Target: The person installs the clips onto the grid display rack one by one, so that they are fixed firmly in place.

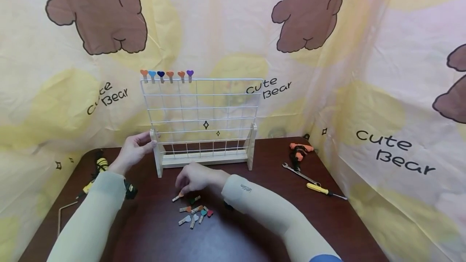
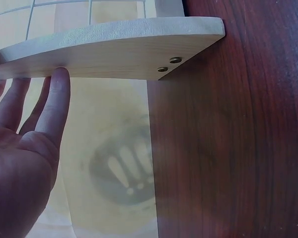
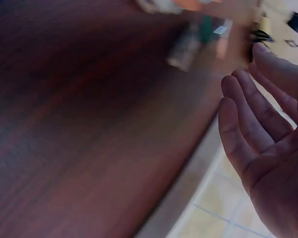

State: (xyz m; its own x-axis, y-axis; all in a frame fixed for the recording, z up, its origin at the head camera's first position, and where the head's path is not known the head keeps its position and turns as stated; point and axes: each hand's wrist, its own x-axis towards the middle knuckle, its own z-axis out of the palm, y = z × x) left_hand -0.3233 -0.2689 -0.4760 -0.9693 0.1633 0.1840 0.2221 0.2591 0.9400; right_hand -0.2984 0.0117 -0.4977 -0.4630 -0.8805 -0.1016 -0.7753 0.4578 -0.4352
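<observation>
A white wire grid rack (image 1: pixel 204 108) stands on a wooden base at the back of the table. My left hand (image 1: pixel 135 151) holds its left wooden upright (image 2: pixel 114 52), thumb on one side and fingers on the other. Small heart-topped clothespins, among them an orange one (image 1: pixel 170 76) and a purple one (image 1: pixel 190 75), sit along the left of the top wire. My right hand (image 1: pixel 196 178) hovers low before the rack, fingers loosely bent, by an orange-heart clothespin (image 1: pixel 177 197). The right wrist view shows nothing in its fingers. Several more clothespins (image 1: pixel 194 220) lie nearby.
At the right lie an orange-handled tool (image 1: pixel 300 151), a wrench (image 1: pixel 300 174) and a yellow screwdriver (image 1: pixel 318 189). A yellow-and-black tool (image 1: pixel 102 164) and a bent rod (image 1: pixel 60 217) are at the left. A bear-print curtain (image 1: pixel 225 23) surrounds the table.
</observation>
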